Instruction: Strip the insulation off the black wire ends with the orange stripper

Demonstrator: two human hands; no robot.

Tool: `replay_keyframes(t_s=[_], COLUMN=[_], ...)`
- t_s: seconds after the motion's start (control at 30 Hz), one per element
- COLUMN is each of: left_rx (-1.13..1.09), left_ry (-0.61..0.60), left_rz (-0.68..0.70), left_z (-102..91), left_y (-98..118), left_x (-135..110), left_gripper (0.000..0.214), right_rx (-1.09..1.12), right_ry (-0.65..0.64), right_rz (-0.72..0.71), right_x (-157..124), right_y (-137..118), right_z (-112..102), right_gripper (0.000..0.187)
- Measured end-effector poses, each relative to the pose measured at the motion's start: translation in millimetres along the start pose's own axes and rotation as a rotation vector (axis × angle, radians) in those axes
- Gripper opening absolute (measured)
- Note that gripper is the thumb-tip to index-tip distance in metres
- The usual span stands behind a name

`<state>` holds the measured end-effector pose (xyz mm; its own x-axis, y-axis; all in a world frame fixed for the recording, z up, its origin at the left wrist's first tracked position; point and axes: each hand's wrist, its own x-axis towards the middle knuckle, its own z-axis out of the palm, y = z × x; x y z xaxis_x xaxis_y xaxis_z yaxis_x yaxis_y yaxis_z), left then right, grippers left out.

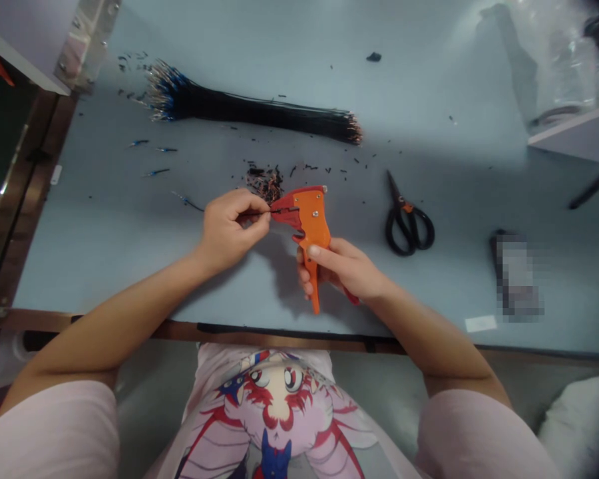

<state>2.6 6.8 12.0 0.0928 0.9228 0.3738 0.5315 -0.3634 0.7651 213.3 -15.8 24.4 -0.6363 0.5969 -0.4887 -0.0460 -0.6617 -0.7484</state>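
Between thumb and forefinger, my left hand (pixel 233 226) pinches a thin black wire (pixel 196 206) whose blue, metal-tipped end sticks out to the left. The wire's other end reaches the red jaws of an orange wire stripper (pixel 313 223); whether the jaws bite on it I cannot tell. My right hand (pixel 342 266) is wrapped around the stripper's handles, which point down toward the table's front edge. Just behind the jaws lies a small heap of black and copper-coloured scraps (pixel 265 183). Farther back rests a thick bundle of black wires (pixel 259 110), blue and metal ends at left, bare copper ends at right.
Black-handled scissors (pixel 409 226) lie right of the stripper. A blurred-out dark phone-like object (pixel 518 274), a white label (pixel 480 324) and a black pen-like item (pixel 592 190) are farther right. Short blue-ended wire pieces (pixel 157 173) lie at left. Clear plastic (pixel 572 73) stands back right.
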Motion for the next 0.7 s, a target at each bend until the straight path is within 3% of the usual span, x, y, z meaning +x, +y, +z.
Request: replay_keyframes(t_s=[0.53,0.7], left_rx=[0.015,-0.024], left_ry=[-0.017,0.016], left_rz=[-0.065,-0.15], left_z=[1.6,-4.8], left_y=[-5,-6], left_x=[1,4], left_gripper=[0.007,0.006], right_rx=[0.119,0.218], right_ry=[0.07,0.27], right_rz=[0.01,-0.049], right_x=[6,6], right_y=[-1,-13], right_z=[2,-17], right_gripper=[0.035,0.033])
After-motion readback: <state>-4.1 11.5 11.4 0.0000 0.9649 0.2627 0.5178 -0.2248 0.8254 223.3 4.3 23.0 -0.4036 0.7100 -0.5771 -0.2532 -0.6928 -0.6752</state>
